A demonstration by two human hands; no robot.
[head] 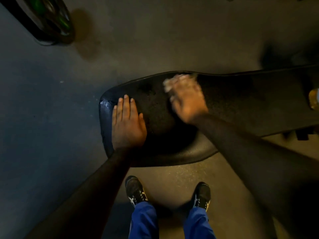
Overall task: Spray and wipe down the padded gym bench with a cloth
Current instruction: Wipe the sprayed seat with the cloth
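The head camera, the only view, looks straight down on the padded gym bench point(224, 104), a long black pad that runs from about 9 o'clock of the picture's centre out past 3 o'clock, its rounded wider end nearest the person. The left hand point(127, 125) lies flat on that rounded end, fingers straight and together, palm pressed to the vinyl as a brace and holding nothing. The right hand point(187, 99) sits at about 1 o'clock from the left one, near the pad's far edge, smeared by motion; a pale cloth point(170, 83) shows past its fingers, which seem to be bunched over it, though the blur leaves the exact grip uncertain. The wiping stage looks well under way: the near end by the left fingertips carries a wet sheen, and a mottled patch between the hands suggests spray lying on the pad. Whether that part has been wiped cannot be told. The long stretch toward 3 o'clock looks dull and dry, so most of the bench probably remains. A yellowish object point(313, 99) at the right edge may be the spray bottle, but it is cut off. Two dark shoes point(136, 190) stand at 6 o'clock, and a weight plate point(51, 19) leans at 11 o'clock.
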